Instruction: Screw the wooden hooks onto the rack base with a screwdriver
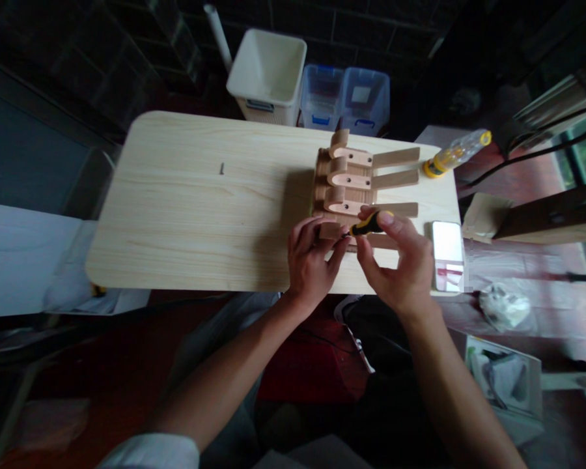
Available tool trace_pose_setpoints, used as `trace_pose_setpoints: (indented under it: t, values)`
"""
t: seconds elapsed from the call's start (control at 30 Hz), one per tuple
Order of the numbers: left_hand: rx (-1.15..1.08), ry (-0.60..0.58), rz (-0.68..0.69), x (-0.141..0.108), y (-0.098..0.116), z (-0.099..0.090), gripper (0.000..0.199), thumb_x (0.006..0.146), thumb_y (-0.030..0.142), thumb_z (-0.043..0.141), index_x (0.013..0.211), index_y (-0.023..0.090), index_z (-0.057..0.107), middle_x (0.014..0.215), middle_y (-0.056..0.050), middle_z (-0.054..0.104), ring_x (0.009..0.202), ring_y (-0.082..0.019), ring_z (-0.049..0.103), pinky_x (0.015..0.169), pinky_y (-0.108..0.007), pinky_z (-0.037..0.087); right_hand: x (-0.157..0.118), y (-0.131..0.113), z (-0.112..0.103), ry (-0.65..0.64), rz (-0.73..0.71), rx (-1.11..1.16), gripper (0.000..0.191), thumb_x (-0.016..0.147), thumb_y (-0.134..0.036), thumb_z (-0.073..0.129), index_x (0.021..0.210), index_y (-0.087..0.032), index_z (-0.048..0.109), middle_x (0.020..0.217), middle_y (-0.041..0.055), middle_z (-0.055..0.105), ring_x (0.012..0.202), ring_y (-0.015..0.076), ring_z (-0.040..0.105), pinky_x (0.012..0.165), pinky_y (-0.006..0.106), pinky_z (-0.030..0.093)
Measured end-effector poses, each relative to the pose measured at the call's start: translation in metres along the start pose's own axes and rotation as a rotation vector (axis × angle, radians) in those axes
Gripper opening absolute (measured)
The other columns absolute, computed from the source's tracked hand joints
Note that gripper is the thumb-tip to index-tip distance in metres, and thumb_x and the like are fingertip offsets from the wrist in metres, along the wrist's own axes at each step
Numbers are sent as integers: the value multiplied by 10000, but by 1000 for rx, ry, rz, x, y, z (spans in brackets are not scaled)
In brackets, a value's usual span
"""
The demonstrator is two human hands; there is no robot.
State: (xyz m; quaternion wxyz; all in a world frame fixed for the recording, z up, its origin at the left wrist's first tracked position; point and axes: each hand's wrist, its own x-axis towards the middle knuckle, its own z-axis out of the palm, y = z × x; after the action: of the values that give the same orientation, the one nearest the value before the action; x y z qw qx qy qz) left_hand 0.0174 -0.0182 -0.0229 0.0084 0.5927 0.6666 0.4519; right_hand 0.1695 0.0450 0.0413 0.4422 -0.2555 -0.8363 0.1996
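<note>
Snugly, hands (313, 264) (395, 264) over tabletop edge (200, 286), screwdriver (368, 224) between

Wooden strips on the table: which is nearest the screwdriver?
The lowest of the three strips, just above the screwdriver in the right hand; the other two sit farther from that hand.

The room around me is dim, its far corners nearly black, while daylight enters through a window (581, 153) on my right. The pale table (176, 215) looks bright, a soft shadow falls left of the wooden assembly (351, 182), a phone (446, 251) glares white, and the wide lens bends the edges.
</note>
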Motion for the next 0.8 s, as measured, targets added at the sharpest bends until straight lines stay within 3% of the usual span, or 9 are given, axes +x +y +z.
trace_pose_setpoints:
  t: [0.17, 0.4, 0.67, 0.8]
  values:
    - [0, -8, -12, -1, 0, 0, 209, 1039, 290, 708, 1230, 296, 794, 1285, -81, 739, 1342, -270, 596, 1141, -462, 534, -1, -4, 2, -62, -1, -45, 707, 999, -80, 642, 1599, -403, 455, 1400, 49, 762, 1283, 234, 756, 1039, 450, 693]
    - [-7, -24, -24, -1, 0, -1, 210, 1045, 317, 702, 1229, 294, 802, 1264, -82, 744, 1334, -268, 595, 1149, -460, 528, -1, -1, 1, -1, -19, -105, 676, 1002, -151, 698, 1599, -381, 478, 1348, 66, 773, 1192, 244, 788, 993, 423, 707]
    - [-6, -10, 2, -1, -1, -1, 221, 1047, 306, 698, 1244, 295, 797, 1259, -84, 736, 1320, -268, 605, 1124, -459, 553, 8, -5, 2, 16, -65, -115, 702, 976, -113, 730, 1571, -415, 512, 1235, 46, 766, 1081, 210, 782, 873, 362, 708]
    - [-20, -6, 24, 0, -3, -1, 217, 1050, 293, 688, 1237, 278, 797, 1267, -92, 733, 1322, -268, 601, 1124, -455, 552, 7, -6, 4, 12, -79, -95, 745, 970, -106, 727, 1597, -421, 479, 1295, 56, 754, 1149, 227, 767, 918, 397, 706]
